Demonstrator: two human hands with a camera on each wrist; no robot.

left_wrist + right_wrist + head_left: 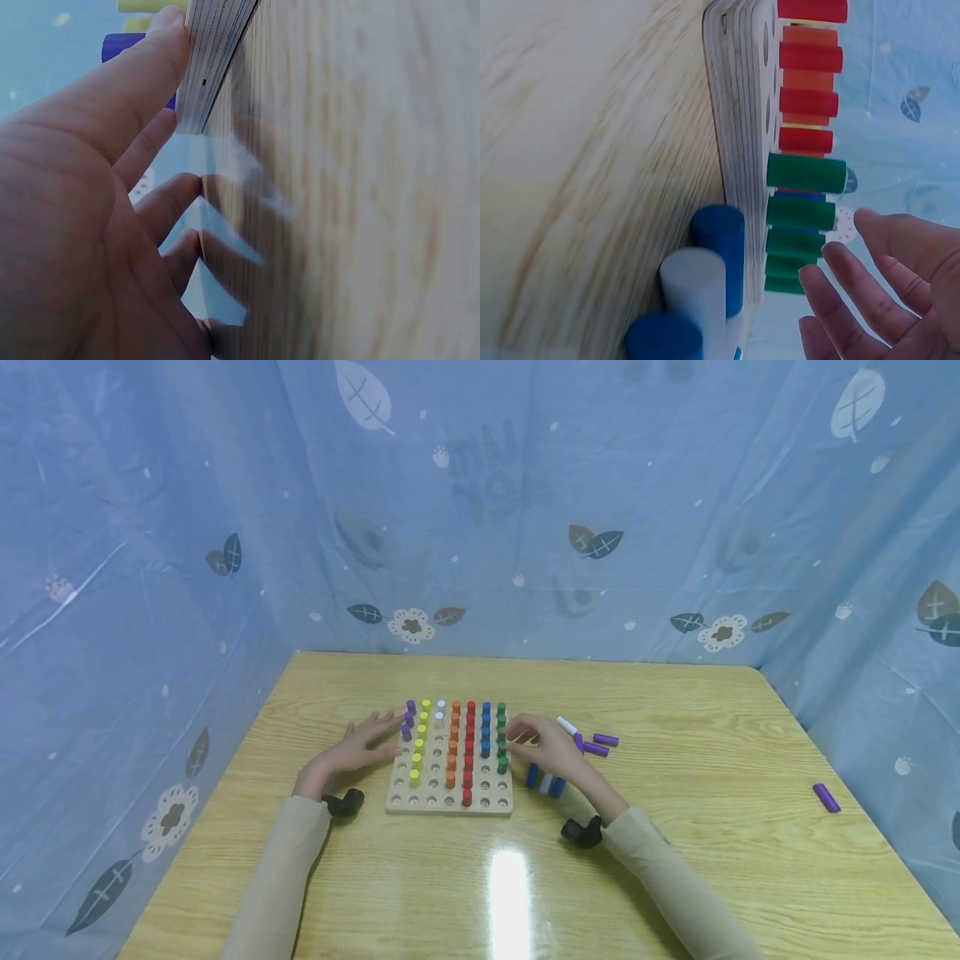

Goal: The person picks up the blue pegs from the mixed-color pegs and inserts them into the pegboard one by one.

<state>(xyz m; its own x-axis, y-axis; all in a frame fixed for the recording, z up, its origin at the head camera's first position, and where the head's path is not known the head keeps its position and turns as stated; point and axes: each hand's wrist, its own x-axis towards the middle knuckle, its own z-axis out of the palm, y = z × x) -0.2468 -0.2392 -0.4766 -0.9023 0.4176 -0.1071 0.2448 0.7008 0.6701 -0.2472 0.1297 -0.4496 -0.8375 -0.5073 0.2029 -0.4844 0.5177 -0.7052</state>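
A wooden pegboard (pixel 450 809) lies on the table with rows of coloured pegs standing in its holes. My left hand (pixel 351 753) rests at the board's left side, fingers spread; in the left wrist view its thumb (pixel 142 79) lies along the board's edge, by the purple pegs (pixel 406 732). At the right side, my right hand (pixel 553 748) hovers by the column of green pegs (pixel 807 172) with loosely bent fingers. Nothing shows between those fingers. Yellow pegs (pixel 415 778), white pegs (pixel 439 721), orange pegs (pixel 451 780), red pegs (pixel 467 797) and blue pegs (pixel 486 749) fill the other columns partway.
Loose blue pegs (pixel 718 232) and a white peg (pixel 694 277) lie beside the board under my right wrist. Beyond that hand are another white peg (pixel 567 725) and several purple pegs (pixel 596 749). One purple peg (pixel 827 797) lies near the table's right edge. A blue curtain (pixel 525 527) surrounds the table.
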